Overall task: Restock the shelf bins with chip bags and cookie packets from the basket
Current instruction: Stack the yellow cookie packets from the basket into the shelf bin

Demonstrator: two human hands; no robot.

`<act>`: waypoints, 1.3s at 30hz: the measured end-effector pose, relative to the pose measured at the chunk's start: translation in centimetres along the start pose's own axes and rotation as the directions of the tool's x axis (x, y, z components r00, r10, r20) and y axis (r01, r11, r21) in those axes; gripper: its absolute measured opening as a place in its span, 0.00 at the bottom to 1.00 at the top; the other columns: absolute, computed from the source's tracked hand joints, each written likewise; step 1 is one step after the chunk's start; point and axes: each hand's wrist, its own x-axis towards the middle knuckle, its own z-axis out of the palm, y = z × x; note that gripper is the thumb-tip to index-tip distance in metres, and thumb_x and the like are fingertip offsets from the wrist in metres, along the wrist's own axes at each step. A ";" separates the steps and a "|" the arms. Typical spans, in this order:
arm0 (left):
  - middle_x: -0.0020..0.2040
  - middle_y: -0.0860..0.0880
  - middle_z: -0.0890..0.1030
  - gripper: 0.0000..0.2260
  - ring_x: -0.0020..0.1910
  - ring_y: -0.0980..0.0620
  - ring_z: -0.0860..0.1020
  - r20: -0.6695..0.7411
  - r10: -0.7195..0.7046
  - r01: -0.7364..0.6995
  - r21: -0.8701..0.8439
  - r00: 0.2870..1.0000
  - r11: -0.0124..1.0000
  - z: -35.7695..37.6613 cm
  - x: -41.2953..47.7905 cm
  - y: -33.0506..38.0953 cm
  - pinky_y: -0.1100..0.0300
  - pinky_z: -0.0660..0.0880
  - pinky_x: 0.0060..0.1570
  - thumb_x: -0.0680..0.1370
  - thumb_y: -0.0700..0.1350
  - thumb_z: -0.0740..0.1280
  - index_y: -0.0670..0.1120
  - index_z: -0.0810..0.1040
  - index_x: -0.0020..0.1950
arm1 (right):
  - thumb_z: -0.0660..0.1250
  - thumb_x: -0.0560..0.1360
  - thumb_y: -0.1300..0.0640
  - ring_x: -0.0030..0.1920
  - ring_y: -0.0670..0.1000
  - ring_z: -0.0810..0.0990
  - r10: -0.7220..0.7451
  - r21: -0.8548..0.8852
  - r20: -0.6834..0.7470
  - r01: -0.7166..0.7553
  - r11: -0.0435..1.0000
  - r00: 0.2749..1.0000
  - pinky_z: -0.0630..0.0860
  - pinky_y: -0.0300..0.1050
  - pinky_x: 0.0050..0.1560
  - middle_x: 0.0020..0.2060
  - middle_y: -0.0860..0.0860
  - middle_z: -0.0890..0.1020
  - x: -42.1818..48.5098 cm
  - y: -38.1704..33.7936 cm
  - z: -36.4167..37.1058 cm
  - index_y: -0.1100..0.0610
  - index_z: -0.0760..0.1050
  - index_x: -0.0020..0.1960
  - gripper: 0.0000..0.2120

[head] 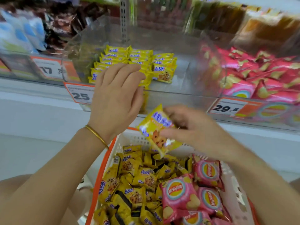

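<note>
One basket (pixel 103 159). In it: at least four chip bags (pixel 178 190), packets (pixel 142 179) beyond counting. Above it: left hand (pixel 116 98), right hand (pixel 194 127), one held packet (pixel 155 127). Beyond it: three price tags (pixel 81 96), two clear bins (pixel 186 70).

Left wrist: you wear one thin, plain gold-coloured metal bangle (pixel 97 135), just below your left hand (pixel 116 98).
Forearms (pixel 53 172): yours are both bare to the frame edge.
Right hand (pixel 194 130): motion-blurred; fine detail unreadable.
</note>
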 end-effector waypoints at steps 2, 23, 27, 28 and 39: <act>0.60 0.47 0.78 0.15 0.63 0.43 0.73 0.029 -0.052 0.051 0.048 0.998 0.998 0.2 0.4 0.1 0.48 0.65 0.60 0.79 0.48 0.56 0.43 0.79 0.56 | 0.76 0.67 0.53 0.43 0.46 0.80 -0.051 -0.124 -0.180 0.029 0.992 0.982 0.75 0.43 0.47 0.43 0.48 0.82 0.5 -2.9 -3.6 0.50 0.74 0.51 0.15; 0.58 0.45 0.81 0.21 0.61 0.42 0.76 0.205 -0.063 0.026 0.178 0.977 0.984 2.0 0.5 -0.8 0.43 0.68 0.62 0.81 0.54 0.52 0.45 0.81 0.56 | 0.72 0.72 0.57 0.54 0.56 0.77 -0.029 -0.880 -0.151 -0.121 0.459 0.988 0.67 0.43 0.42 0.53 0.53 0.80 19.8 1.7 -6.0 0.56 0.76 0.52 0.10; 0.57 0.46 0.81 0.21 0.61 0.42 0.76 0.208 -0.065 0.028 0.175 0.976 0.984 1.9 0.5 -0.7 0.43 0.68 0.62 0.80 0.54 0.52 0.45 0.81 0.56 | 0.71 0.72 0.57 0.55 0.55 0.75 -0.052 -0.879 -0.109 -0.072 0.471 0.993 0.68 0.44 0.43 0.52 0.52 0.79 20.0 2.2 -6.2 0.54 0.74 0.50 0.09; 0.57 0.46 0.81 0.21 0.61 0.42 0.76 0.210 -0.064 0.028 0.174 0.976 0.984 1.9 0.5 -0.7 0.44 0.69 0.62 0.80 0.54 0.52 0.45 0.81 0.56 | 0.72 0.72 0.57 0.56 0.55 0.74 -0.055 -0.883 -0.108 -0.070 0.464 0.993 0.68 0.44 0.44 0.52 0.52 0.79 20.0 2.3 -6.1 0.54 0.74 0.49 0.09; 0.61 0.46 0.79 0.18 0.60 0.43 0.75 0.128 0.001 0.001 -0.014 0.992 1.000 0.5 0.3 -0.7 0.46 0.69 0.60 0.80 0.51 0.54 0.44 0.79 0.59 | 0.69 0.73 0.59 0.57 0.57 0.74 -0.187 -0.867 -0.198 -0.083 0.492 0.962 0.73 0.50 0.52 0.54 0.55 0.77 16.7 -1.5 -6.0 0.56 0.73 0.56 0.12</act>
